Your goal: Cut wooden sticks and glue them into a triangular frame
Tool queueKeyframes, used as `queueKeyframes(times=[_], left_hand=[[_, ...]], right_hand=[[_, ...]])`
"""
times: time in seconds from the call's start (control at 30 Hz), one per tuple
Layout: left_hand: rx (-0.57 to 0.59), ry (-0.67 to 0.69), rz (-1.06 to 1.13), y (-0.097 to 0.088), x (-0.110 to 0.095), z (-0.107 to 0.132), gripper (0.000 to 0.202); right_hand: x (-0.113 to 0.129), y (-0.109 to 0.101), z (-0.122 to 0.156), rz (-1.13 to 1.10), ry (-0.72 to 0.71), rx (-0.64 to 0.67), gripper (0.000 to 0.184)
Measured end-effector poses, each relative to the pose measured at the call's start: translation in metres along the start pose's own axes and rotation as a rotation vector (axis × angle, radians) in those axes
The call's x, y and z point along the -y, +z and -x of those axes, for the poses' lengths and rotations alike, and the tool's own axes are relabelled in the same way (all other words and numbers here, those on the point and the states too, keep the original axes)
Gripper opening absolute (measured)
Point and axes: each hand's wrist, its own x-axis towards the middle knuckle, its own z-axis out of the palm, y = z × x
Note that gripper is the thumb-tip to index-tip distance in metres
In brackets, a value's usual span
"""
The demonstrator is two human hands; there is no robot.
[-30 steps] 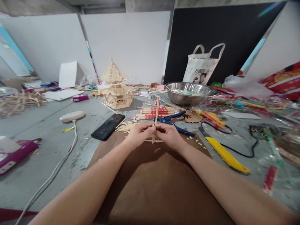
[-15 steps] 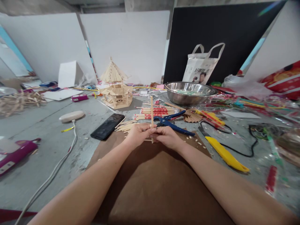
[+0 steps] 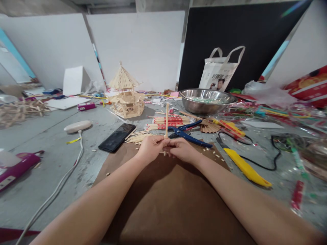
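Observation:
Upright chopsticks (image 3: 167, 119) rise from between my hands, apparently a pair side by side, with short ends showing below the fingers. My left hand (image 3: 151, 148) pinches them from the left, its fingertips closed. From the right, my right hand (image 3: 182, 149) closes its fingers on the same chopsticks, touching the left fingertips. Exactly where each finger grips is hidden. Beyond the left hand lie loose wooden sticks (image 3: 138, 137), and behind them paper-wrapped chopsticks (image 3: 171, 120). Blue-handled cutters (image 3: 192, 137) rest just past the right hand. Brown paper (image 3: 163, 200) is spread under both hands.
A stick-built pagoda model (image 3: 126, 98) stands behind, left of a steel bowl (image 3: 208, 103). A black phone (image 3: 117, 137) lies left of the hands, beside a white cable (image 3: 68, 173). At right are a yellow-handled saw (image 3: 246, 168) and plastic wrappers. A tote bag (image 3: 214, 75) leans behind.
The chopsticks' upper ends have shifted slightly to the right, and the left hand's fingers have bunched closer around them. Little else differs.

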Motion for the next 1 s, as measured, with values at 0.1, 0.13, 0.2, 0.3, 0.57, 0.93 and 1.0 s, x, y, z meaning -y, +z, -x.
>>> queueKeyframes(times=[0.1, 0.13, 0.2, 0.3, 0.57, 0.93, 1.0], left_hand=[[-0.007, -0.012, -0.026, 0.0, 0.0, 0.0, 0.034], [-0.005, -0.013, -0.029, 0.0, 0.0, 0.0, 0.034], [-0.004, -0.018, -0.023, 0.0, 0.0, 0.0, 0.033], [-0.006, -0.041, -0.009, -0.001, 0.0, 0.0, 0.032], [-0.027, -0.196, 0.228, -0.003, 0.008, -0.004, 0.033], [-0.02, -0.249, 0.429, -0.004, 0.007, -0.006, 0.028], [-0.01, -0.236, 0.451, -0.004, 0.007, -0.006, 0.029]], right_hand=[[0.003, 0.0, 0.001, 0.225, -0.094, -0.035, 0.021], [0.003, -0.001, 0.001, 0.282, -0.122, -0.027, 0.021], [0.003, -0.003, 0.003, 0.363, -0.122, -0.033, 0.023], [0.001, -0.013, 0.004, 0.467, -0.042, -0.163, 0.024], [-0.006, -0.048, 0.006, 1.079, 0.456, -0.273, 0.032], [-0.012, -0.047, 0.007, 1.082, 0.435, -0.448, 0.027], [-0.008, -0.048, 0.007, 1.008, 0.359, -0.603, 0.027]])
